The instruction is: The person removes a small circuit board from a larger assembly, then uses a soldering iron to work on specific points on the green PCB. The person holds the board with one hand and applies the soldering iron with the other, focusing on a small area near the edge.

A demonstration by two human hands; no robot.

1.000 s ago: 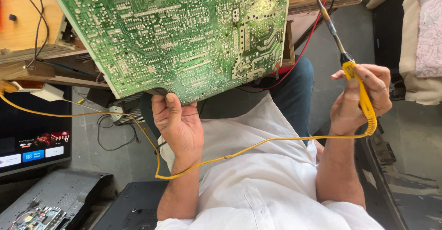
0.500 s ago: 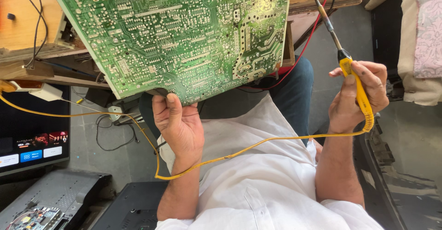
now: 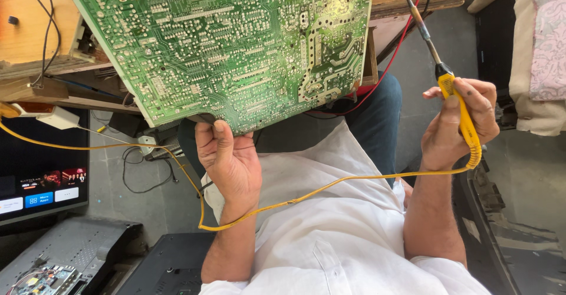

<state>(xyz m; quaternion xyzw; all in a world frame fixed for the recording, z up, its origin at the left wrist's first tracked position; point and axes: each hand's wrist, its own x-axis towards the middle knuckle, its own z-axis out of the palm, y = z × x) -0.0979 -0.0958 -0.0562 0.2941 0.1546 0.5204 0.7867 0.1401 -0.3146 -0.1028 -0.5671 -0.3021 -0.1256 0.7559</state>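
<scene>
A large green circuit board is tilted up with its solder side facing me. My left hand grips its lower edge from below. My right hand holds a yellow-handled soldering iron off to the right; its metal tip points up, just right of the board's edge and apart from it. A yellow cord runs from the iron's handle across my white shirt, under my left wrist and away to the left.
A wooden workbench lies behind the board, with red and black wires hanging from it. A lit screen and an opened metal chassis sit at lower left. Cloth hangs at the right edge.
None of note: my right hand with the soldering iron has shifted very slightly; the board and my left hand stay put.
</scene>
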